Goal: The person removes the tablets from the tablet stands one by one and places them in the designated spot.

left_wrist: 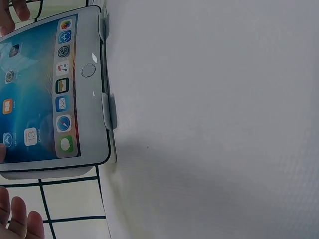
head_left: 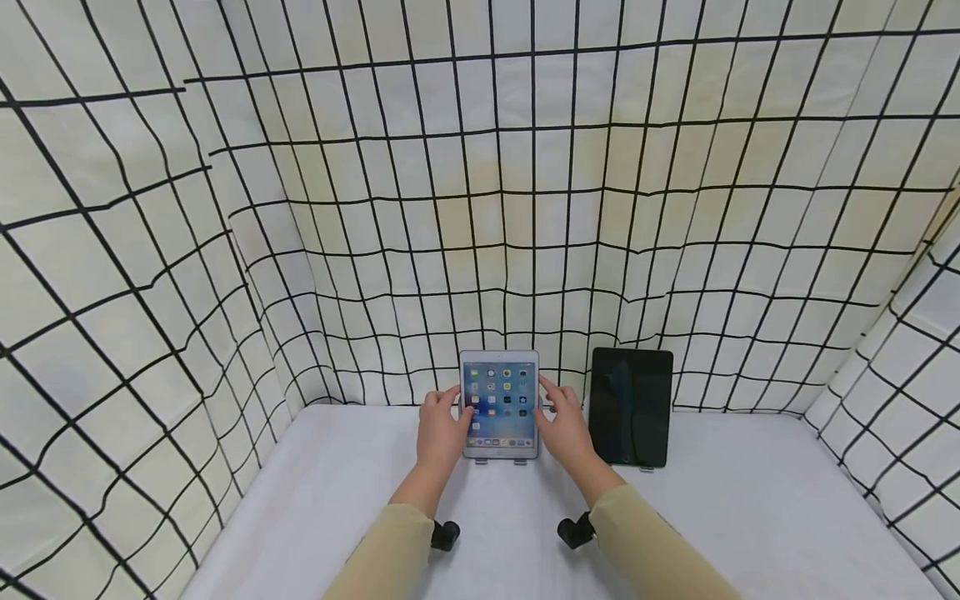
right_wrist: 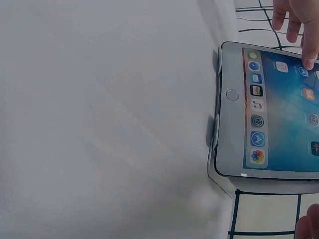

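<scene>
A white tablet with a lit screen of app icons leans upright on a stand, whose two small front lips hold its lower edge. At its left edge, my left hand grips it, thumb on the front and index finger at the side. My right hand holds the opposite edge, its thumb at the front border. Fingertips of the left hand hang beside the tablet in the left wrist view. That hand's thumb touches the screen in the right wrist view.
A black tablet with a dark screen stands on another stand just right of my right hand. Both stand on a white table, near its back edge. White walls with a black grid enclose the back and sides.
</scene>
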The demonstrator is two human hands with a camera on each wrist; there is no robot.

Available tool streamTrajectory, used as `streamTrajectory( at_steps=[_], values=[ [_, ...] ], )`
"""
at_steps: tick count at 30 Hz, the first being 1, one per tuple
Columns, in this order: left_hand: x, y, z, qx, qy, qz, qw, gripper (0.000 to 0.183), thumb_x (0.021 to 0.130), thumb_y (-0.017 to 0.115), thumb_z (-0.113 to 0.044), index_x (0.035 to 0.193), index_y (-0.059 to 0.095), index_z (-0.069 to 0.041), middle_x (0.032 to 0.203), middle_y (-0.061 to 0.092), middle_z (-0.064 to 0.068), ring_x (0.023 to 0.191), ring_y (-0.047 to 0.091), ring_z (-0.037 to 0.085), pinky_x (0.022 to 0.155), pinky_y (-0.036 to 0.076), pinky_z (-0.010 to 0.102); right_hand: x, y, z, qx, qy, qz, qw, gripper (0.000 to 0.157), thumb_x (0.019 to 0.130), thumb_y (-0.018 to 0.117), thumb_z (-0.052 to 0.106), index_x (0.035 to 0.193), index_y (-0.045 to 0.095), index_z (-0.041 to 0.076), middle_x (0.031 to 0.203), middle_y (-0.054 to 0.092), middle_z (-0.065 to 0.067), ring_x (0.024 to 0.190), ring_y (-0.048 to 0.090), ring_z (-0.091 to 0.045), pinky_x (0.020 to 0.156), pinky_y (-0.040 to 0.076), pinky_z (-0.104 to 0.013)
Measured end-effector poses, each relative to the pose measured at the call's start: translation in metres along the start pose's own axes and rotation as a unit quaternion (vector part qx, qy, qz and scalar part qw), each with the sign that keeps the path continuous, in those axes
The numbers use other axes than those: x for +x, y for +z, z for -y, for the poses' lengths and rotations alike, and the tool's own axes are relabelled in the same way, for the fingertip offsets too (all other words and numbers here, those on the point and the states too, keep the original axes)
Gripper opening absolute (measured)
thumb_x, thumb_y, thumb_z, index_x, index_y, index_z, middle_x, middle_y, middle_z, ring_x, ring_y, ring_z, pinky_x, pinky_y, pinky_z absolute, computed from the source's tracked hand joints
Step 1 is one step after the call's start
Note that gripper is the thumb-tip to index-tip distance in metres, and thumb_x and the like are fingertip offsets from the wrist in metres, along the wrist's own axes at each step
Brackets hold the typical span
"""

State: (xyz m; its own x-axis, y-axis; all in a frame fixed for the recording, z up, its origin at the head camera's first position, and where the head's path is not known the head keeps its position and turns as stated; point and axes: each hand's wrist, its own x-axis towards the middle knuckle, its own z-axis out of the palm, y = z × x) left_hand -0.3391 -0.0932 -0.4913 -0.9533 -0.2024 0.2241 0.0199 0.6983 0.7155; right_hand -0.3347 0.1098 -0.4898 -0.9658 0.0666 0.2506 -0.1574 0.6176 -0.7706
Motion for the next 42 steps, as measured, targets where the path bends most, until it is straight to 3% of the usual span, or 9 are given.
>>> streamTrajectory(
  at_steps=[5, 12, 16, 23, 31, 42],
  values=[
    [-0.005, 0.0, 0.003, 0.013, 0.016, 0.005, 0.9998, 0.047, 0.09, 0.058, -0.033, 0.134, 0.048, -0.021, 0.113, 0.051, 0.002, 0.098, 0.054, 0.017, 0.077, 0.049, 0.034, -0.003, 0.0, -0.003, 0.007, -0.011, 0.004, 1.0, 0.055, 0.089, 0.059, 0.019, 0.139, 0.039, 0.031, 0.105, 0.05, 0.0, 0.092, 0.05, -0.016, 0.073, 0.045, -0.028],
    [-0.007, 0.001, 0.008, 0.019, 0.034, 0.009, 0.9992, 0.046, 0.091, 0.057, -0.03, 0.135, 0.045, -0.022, 0.107, 0.053, -0.004, 0.086, 0.052, 0.009, 0.066, 0.045, 0.027, -0.008, 0.0, -0.004, 0.002, -0.019, 0.014, 1.0, 0.063, 0.089, 0.059, 0.018, 0.142, 0.031, 0.037, 0.106, 0.052, 0.005, 0.09, 0.052, -0.011, 0.072, 0.048, -0.027],
    [-0.008, 0.0, 0.011, 0.007, 0.028, 0.021, 0.9994, 0.048, 0.092, 0.056, -0.026, 0.138, 0.043, -0.022, 0.106, 0.059, -0.005, 0.089, 0.056, 0.011, 0.069, 0.047, 0.03, -0.01, 0.004, -0.006, -0.004, -0.017, 0.026, 1.0, 0.069, 0.09, 0.057, 0.016, 0.143, 0.021, 0.043, 0.111, 0.056, 0.005, 0.095, 0.054, -0.01, 0.076, 0.049, -0.031],
    [-0.008, -0.002, 0.017, -0.021, 0.02, 0.028, 0.9992, 0.054, 0.093, 0.055, -0.021, 0.14, 0.036, -0.038, 0.104, 0.062, -0.005, 0.095, 0.059, 0.013, 0.07, 0.049, 0.03, -0.011, 0.006, -0.007, 0.013, -0.006, 0.034, 0.999, 0.075, 0.091, 0.055, 0.011, 0.144, 0.016, 0.045, 0.113, 0.057, -0.001, 0.099, 0.058, -0.015, 0.08, 0.05, -0.037],
    [-0.005, -0.001, 0.02, -0.033, 0.037, 0.038, 0.998, 0.064, 0.093, 0.054, -0.02, 0.139, 0.023, -0.051, 0.108, 0.061, -0.005, 0.097, 0.059, 0.013, 0.073, 0.049, 0.033, -0.009, 0.007, -0.011, 0.006, 0.007, 0.026, 1.0, 0.076, 0.091, 0.056, 0.011, 0.141, 0.015, 0.052, 0.11, 0.057, 0.001, 0.1, 0.058, -0.016, 0.072, 0.05, -0.032],
    [-0.007, -0.004, 0.024, -0.06, 0.034, 0.032, 0.9971, 0.064, 0.093, 0.054, -0.018, 0.138, 0.025, -0.053, 0.106, 0.061, -0.004, 0.097, 0.058, 0.014, 0.076, 0.049, 0.034, -0.009, 0.011, -0.007, 0.022, 0.005, 0.02, 1.0, 0.075, 0.091, 0.054, 0.008, 0.141, 0.018, 0.051, 0.105, 0.058, 0.001, 0.092, 0.056, -0.015, 0.079, 0.051, -0.033]
  ],
)
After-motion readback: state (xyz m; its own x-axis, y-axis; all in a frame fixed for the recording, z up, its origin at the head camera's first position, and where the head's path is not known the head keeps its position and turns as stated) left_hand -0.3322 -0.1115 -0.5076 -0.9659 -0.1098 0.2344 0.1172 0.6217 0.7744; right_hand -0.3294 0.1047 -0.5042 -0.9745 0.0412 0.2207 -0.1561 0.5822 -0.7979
